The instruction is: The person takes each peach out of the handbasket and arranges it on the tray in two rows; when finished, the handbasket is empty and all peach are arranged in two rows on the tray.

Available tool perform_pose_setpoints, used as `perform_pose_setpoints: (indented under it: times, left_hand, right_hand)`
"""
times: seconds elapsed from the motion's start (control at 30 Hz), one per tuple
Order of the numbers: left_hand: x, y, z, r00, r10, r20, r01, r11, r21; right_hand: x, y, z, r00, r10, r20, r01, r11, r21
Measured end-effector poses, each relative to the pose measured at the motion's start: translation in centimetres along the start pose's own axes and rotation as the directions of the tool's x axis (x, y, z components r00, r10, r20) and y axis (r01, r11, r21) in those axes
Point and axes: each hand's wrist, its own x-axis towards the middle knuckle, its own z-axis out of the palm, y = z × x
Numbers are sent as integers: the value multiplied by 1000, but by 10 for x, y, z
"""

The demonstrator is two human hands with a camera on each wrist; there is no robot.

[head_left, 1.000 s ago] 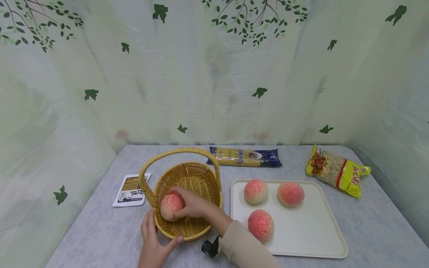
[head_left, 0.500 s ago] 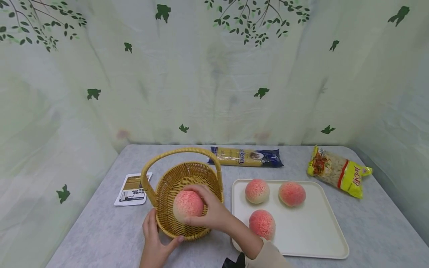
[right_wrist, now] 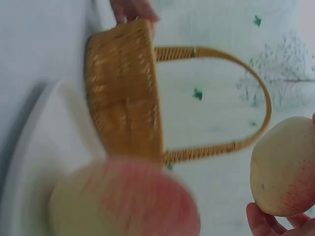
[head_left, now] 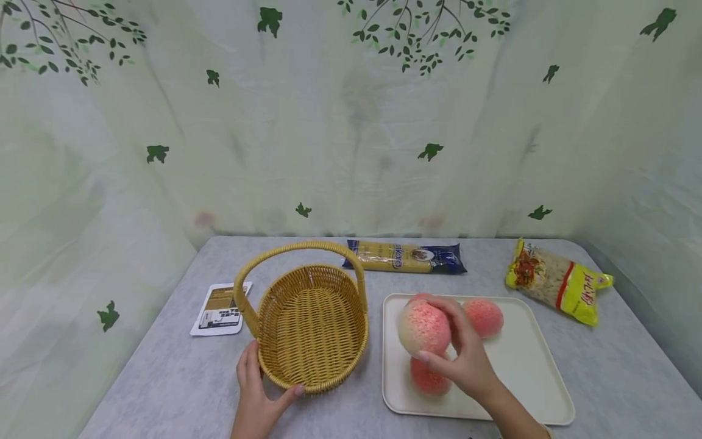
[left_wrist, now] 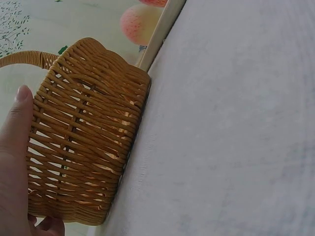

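My right hand [head_left: 471,360] holds a pink and cream peach [head_left: 421,329] above the left part of the white tray [head_left: 521,372]. Its thumb is at the near side and its fingers are over the far side. Beneath and behind it on the tray are a front peach [head_left: 430,379], a right peach [head_left: 485,317] and a back peach [head_left: 419,297], mostly hidden. My left hand [head_left: 256,393] grips the near left rim of a wicker basket [head_left: 312,332], thumb at the front, fingers along the side. The basket stands upright, its woven bottom bare.
A blue and yellow pasta packet [head_left: 406,256] lies at the back of the grey table [head_left: 148,384]. A yellow food bag [head_left: 556,282] is at the back right. Left of the basket lies a white printed packet [head_left: 219,310]. A leaf-printed curtain [head_left: 351,122] hangs behind.
My right hand has lifted the peach out of the basket and carried it right, over the tray. The left hand stays on the basket rim.
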Motion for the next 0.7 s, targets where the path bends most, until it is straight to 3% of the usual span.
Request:
perform_pose_setpoints:
  times: [0.1,0.2,0.27,0.37,0.43,0.5,0.7]
  left_hand:
    - [0,0,0,1000,3,1,-3,1000,-1]
    - [0,0,0,1000,1,5,-1,1000,2]
    - [0,0,0,1000,1,7,-1,1000,1]
    - [0,0,-1,1000,1,9,-1,1000,-2]
    - [0,0,-1,1000,3,9,-3,1000,-5]
    - [0,0,0,1000,4,8,-4,1000,-5]
    - [0,0,1,1000,7,7,-7,1000,-11]
  right_hand:
    - [-18,5,-23,995,64,-77,-71,993,-98]
    - [-38,13,-40,972,163,-167,-198,955,-221]
    - [-49,18,-49,938,260,-228,-320,901,-292]
    - [-62,25,-58,861,425,-278,-502,797,-335]
    - [-68,29,-62,813,508,-283,-580,746,-326]
    - [-73,32,-65,779,561,-280,-626,706,-330]
    - [-83,39,-71,712,650,-264,-698,615,-368]
